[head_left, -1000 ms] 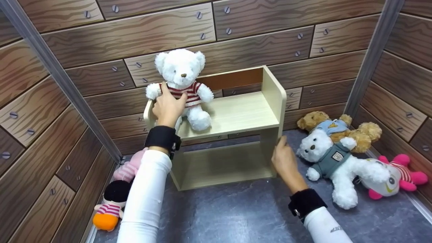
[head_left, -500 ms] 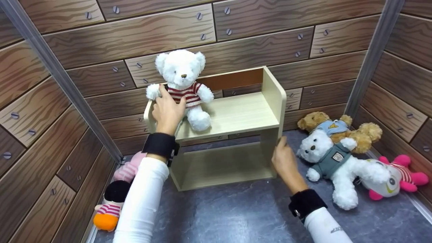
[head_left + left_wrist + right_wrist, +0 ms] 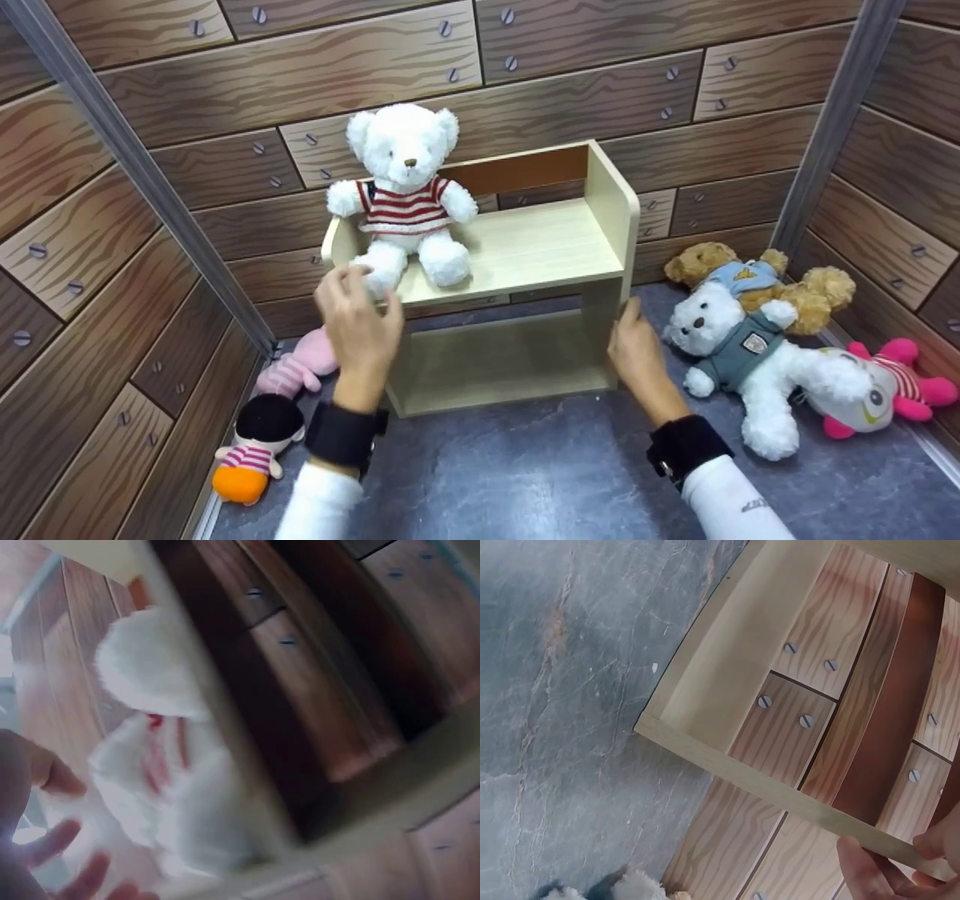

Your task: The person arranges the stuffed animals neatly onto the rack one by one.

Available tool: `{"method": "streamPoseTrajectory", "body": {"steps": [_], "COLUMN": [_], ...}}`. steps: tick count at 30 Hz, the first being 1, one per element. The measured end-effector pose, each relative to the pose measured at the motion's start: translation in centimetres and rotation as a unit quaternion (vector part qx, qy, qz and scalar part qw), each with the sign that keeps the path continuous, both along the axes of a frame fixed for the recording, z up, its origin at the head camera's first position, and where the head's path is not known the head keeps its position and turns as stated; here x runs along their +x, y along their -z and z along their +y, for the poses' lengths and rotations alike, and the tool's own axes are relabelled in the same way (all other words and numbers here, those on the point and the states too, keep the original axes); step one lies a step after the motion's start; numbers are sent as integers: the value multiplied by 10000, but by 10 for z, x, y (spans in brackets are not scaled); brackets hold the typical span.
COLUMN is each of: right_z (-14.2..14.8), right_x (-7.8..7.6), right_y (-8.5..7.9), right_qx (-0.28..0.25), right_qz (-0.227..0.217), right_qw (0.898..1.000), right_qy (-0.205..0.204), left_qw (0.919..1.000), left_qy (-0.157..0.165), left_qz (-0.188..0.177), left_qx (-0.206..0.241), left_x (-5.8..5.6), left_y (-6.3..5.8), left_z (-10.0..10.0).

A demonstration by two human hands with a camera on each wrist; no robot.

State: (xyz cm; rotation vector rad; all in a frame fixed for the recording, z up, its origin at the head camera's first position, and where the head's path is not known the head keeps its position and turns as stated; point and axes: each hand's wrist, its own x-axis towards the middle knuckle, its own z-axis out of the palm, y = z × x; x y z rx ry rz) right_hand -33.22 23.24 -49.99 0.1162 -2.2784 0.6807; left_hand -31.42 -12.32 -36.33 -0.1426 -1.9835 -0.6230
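1 striped-shirt bear (image 3: 409, 206) sits upright on the upper board of the shelf unit (image 3: 544, 240), by its left edge, feet toward the front edge. Left hand (image 3: 361, 326) released, fingers apart, near the bear's foot. Right hand (image 3: 640, 358) grasps the shelf unit's right side panel. Green-shirted bear (image 3: 739, 364) on floor (image 3: 517, 480), right.

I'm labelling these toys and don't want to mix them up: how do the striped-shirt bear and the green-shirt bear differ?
The striped-shirt bear sits upright on the upper level of the shelf unit; the green-shirt bear lies on the floor. The striped-shirt bear wears red and pale stripes, the green-shirt bear a grey-green top with a chest badge. Both have fluffy white fur.
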Motion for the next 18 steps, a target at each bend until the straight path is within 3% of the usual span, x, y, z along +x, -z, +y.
{"method": "streamPoseTrajectory", "body": {"steps": [3, 6, 9, 11, 14, 18], "right_z": [8, 21, 47, 67, 94, 123], "right_x": [7, 15, 24, 29, 32, 31], "right_y": [1, 1, 5, 8, 10, 12], "right_qx": [-22, 190, 467, 495, 431, 352], "right_qz": [-365, -863, -1404, -1790, -2141, -2367], "right_qw": [9992, 9958, 9889, 9816, 9719, 9635], "right_qy": [-163, -223, 105, 441, 876, 1199], "left_qw": [9969, 9873, 9751, 9705, 9724, 9792], "left_qy": [-218, 18, 375, 421, 254, 66], "left_qz": [-315, -918, -1463, -1689, -1703, -1412], "left_qx": [686, 1299, 1624, 1668, 1574, 1458], "left_x": [3, 1, -7, -12, -17, -19], "left_y": [33, 61, 83, 94, 106, 114], "left_z": [-12, -20, -20, -19, -18, -20]}}
